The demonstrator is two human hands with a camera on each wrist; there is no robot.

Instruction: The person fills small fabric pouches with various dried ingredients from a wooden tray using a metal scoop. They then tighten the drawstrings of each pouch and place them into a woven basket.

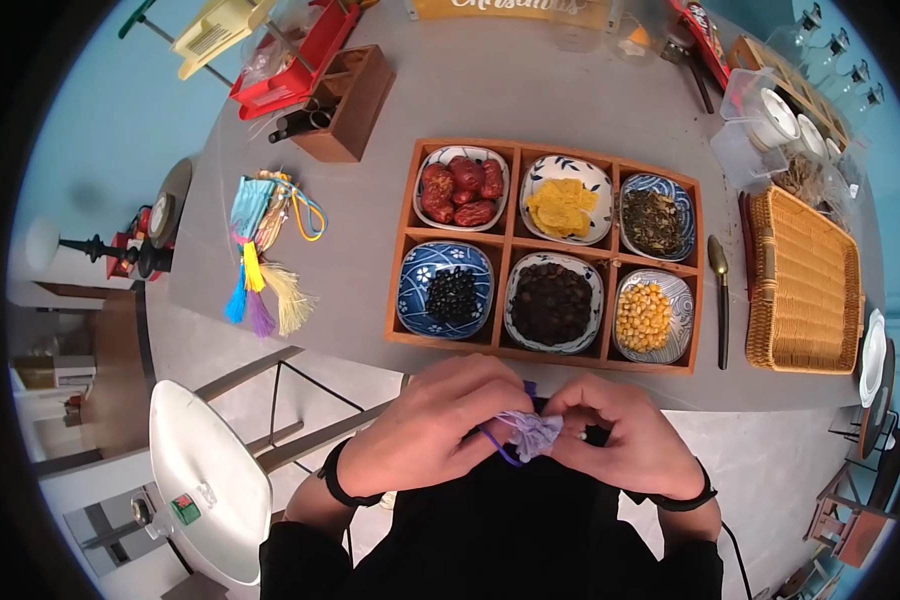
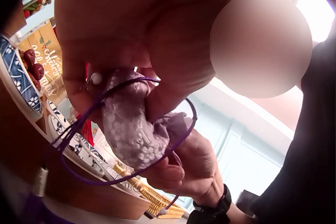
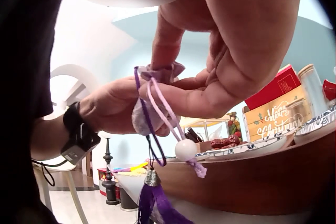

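Above the table's near edge, both hands hold a small lilac drawstring pouch (image 1: 536,434). My left hand (image 1: 440,415) grips its body, fingers curled round it. At its gathered mouth, my right hand (image 1: 635,440) pinches the fabric between thumb and fingers. A dark purple cord (image 2: 79,169) loops around the pouch in the left wrist view. Pink drawstrings with a white bead (image 3: 186,150) dangle below the right fingers, next to a purple tassel (image 3: 160,203) with a silver cap. The inside of the pouch is hidden.
Just beyond the hands sits a wooden compartment tray (image 1: 508,200) with bowls of red dates, black beans, corn kernels and other dried foods. Tasselled pouches (image 1: 255,215) lie at left. A spoon (image 1: 720,300) and a wicker basket (image 1: 805,280) are at right.
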